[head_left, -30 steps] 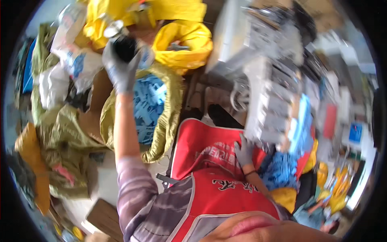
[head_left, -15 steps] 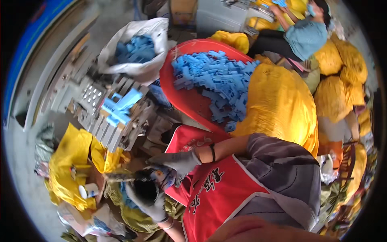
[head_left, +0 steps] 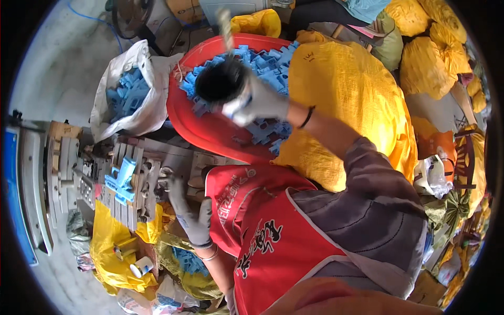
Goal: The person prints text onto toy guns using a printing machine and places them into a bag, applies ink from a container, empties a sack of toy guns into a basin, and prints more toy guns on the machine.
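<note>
- Fingers of the grey-gloved right hand [head_left: 260,101] are closed on a dark round item [head_left: 219,81], blurred, with a pale stick-like part reaching from its far side.
- This item is over the red tub [head_left: 197,131] as seen from above; whether it touches the blue pieces [head_left: 270,65] heaped there, I cannot tell.
- The left hand [head_left: 190,218], also grey-gloved, lies nearer and to the left, beside the red apron [head_left: 265,239]. Its fingers are stretched out, its thumb stands apart, and nothing shows in its grasp.
- Its fingertips are at the right edge of a slatted grey fixture [head_left: 127,214]; contact is unclear.
- A blue part [head_left: 121,181] lies on that fixture.
- Far left of the tub, an open white sack [head_left: 151,79] holds more blue pieces.
- Right of the tub and against it bulges a full yellow sack [head_left: 346,105].
- Near left are a yellow bag [head_left: 107,252] and a white cup [head_left: 142,266] on its side.
- At the far right, a co-worker's blue-green clothing [head_left: 367,8] shows.
</note>
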A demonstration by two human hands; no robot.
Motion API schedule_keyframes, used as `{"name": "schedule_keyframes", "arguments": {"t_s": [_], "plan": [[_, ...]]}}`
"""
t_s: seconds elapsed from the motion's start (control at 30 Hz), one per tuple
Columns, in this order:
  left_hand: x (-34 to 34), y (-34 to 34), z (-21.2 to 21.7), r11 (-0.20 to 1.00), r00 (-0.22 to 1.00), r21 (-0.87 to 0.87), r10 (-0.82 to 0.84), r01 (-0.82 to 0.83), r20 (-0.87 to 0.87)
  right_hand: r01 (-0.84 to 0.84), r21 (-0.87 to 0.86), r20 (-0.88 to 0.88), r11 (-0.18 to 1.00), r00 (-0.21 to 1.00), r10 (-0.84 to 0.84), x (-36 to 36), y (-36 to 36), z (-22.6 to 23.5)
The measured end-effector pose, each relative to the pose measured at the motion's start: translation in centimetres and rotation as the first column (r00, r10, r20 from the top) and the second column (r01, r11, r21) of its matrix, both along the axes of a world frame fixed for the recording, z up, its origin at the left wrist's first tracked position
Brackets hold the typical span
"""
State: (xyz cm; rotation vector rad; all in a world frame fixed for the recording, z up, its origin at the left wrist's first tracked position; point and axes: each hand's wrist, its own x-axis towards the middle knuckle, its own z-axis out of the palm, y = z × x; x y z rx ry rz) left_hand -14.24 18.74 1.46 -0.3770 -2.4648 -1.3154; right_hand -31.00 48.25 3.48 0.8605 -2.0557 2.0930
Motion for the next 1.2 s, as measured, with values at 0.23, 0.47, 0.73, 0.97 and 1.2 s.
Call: {"name": "schedule_keyframes", "arguments": {"t_s": [0.23,0.47,0.73,0.97,1.2], "plan": [[7.6,-3.0,-7.3,0.982,0.9,-0.12,0.182,-0.146,0.396,0.751,0.02,-0.29,0.66,0.636,-0.715,-5.5,19.9,0.3],[8.5,-4.0,-9.5,0.964,0.858,-0.081,0.263,-0.254,0.442,0.927,0.036,-0.229,0.373,0.371,-0.9,0.4,34.1,-3.7],[4.5,-0.3,-6.4,0.985,0.94,-0.17,0.085,-0.029,0.329,0.946,0.033,-0.168,0.322,0.323,-0.931,2.1,32.7,-7.0],[8.5,-2.4,-9.7,0.991,0.901,-0.081,0.13,-0.105,0.413,0.968,0.038,-0.186,0.247,0.25,-0.95,3.6,30.2,-6.0],[10.3,-2.8,-9.7,0.969,0.891,0.023,0.218,-0.247,0.398,0.945,-0.126,-0.079,0.303,0.295,-0.952,2.4,31.4,-6.8]]}}
